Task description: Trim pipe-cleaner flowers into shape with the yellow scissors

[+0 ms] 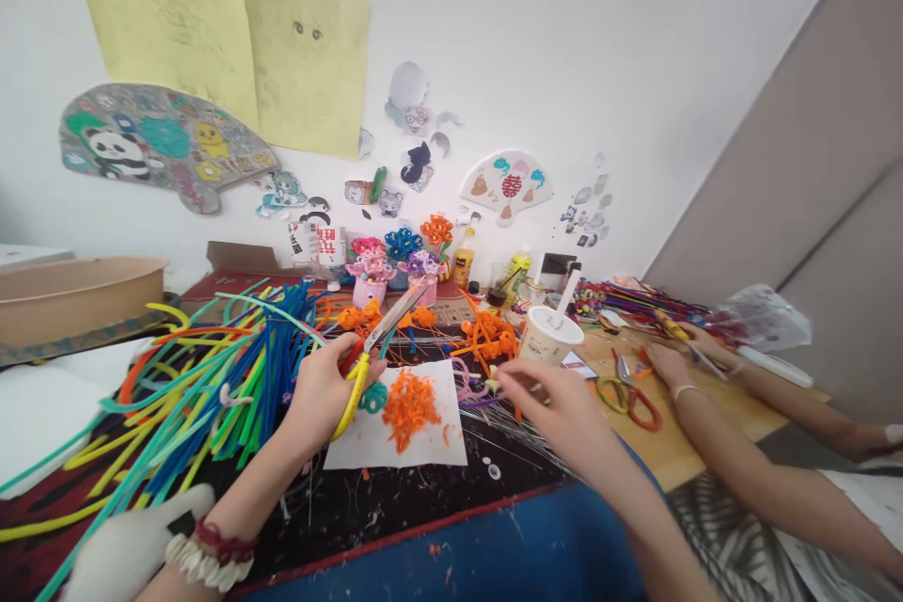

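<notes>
My left hand is closed round a pair of scissors with red and yellow handles. The blades point up and to the right. A teal pipe-cleaner coil sits just below its fingertips. Under it lies a white paper sheet bearing a heap of orange fuzzy clippings. To the right of the sheet, my right hand has its fingers drawn together at a small yellowish-green bit, too small to name. Beside that hand are purple pipe-cleaner loops.
Bundled pipe cleaners spread over the left side. Orange pipe-cleaner pieces, a white cup and flower pots stand behind. At right, another person's hands work near a second pair of scissors.
</notes>
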A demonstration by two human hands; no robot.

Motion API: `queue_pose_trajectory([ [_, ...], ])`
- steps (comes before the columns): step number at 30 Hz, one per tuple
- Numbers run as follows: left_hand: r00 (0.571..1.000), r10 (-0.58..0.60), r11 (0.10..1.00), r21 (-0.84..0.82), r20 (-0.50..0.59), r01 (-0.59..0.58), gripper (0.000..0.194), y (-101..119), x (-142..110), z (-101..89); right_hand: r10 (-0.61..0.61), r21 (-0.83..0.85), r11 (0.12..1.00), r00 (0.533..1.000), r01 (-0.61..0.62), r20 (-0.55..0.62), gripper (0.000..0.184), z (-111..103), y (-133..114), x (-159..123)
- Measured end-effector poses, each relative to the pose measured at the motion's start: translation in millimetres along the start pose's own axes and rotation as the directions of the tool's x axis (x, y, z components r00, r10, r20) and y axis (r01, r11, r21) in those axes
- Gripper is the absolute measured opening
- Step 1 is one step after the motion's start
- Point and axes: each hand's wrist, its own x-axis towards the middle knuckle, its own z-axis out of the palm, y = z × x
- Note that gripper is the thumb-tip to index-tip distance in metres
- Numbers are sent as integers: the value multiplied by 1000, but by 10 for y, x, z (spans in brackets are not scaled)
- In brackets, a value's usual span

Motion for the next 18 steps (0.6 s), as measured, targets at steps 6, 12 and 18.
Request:
queue_pose_trajectory([
  [6,998,-29,968,-246,63,44,35,33,-37,17,-263,385,910,934,156,244,26,708,-477,580],
  [12,997,-55,934,-351,60,73,35,36,-40,17,-351,743,669,883,3,313,35,1128,-402,763],
  [18,984,-127,915,-367,128,166,35,31,-62,73,-257,810,584,934,-54,248,30,1239,-332,674],
])
